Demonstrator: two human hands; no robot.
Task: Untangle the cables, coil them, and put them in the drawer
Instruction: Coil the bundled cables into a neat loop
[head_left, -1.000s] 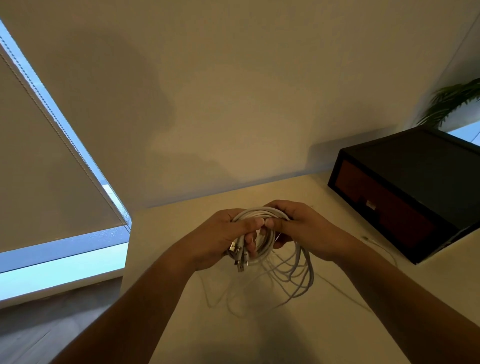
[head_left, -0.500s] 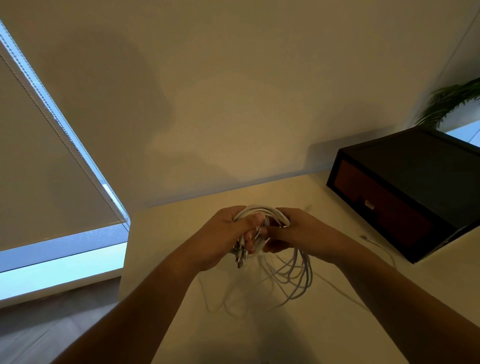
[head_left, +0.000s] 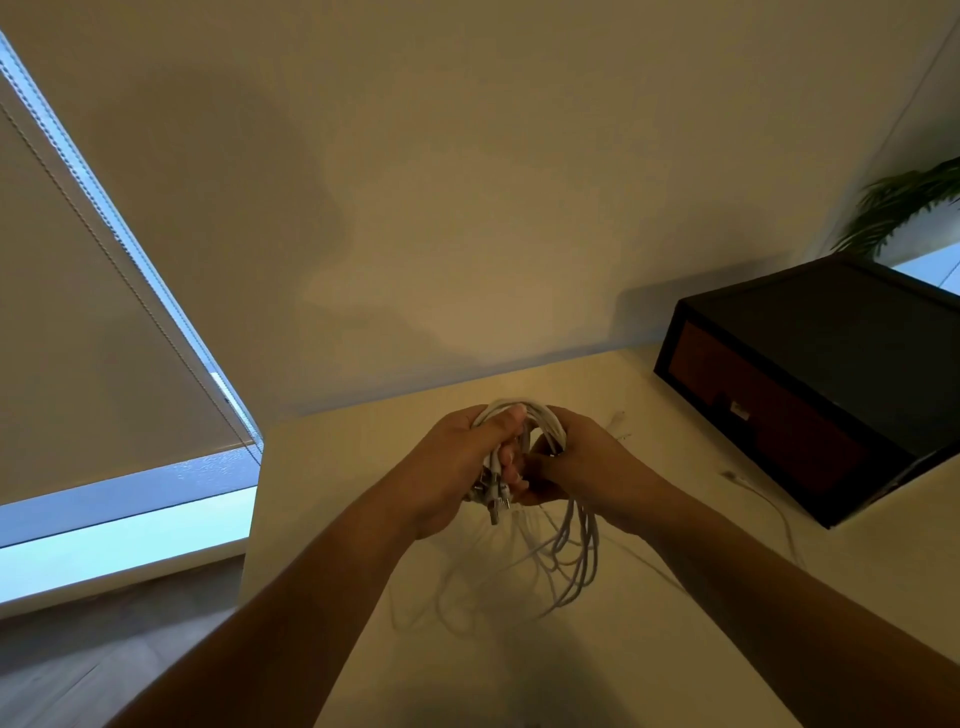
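Head view: at lower centre of the frame, the left hand (head_left: 452, 467) has its grip clamped round a bundle of white cables (head_left: 537, 414), with plug ends poking out below the fist. The right hand (head_left: 592, 467) closes its grip on the same loops, which hang above the pale desk (head_left: 337, 467). At right, a thin loose white cable (head_left: 753, 488) lies beside the dark box with a reddish-brown drawer front (head_left: 779, 431), which looks shut. The step appears to be coiling. Next, one hand must come free to open the drawer.
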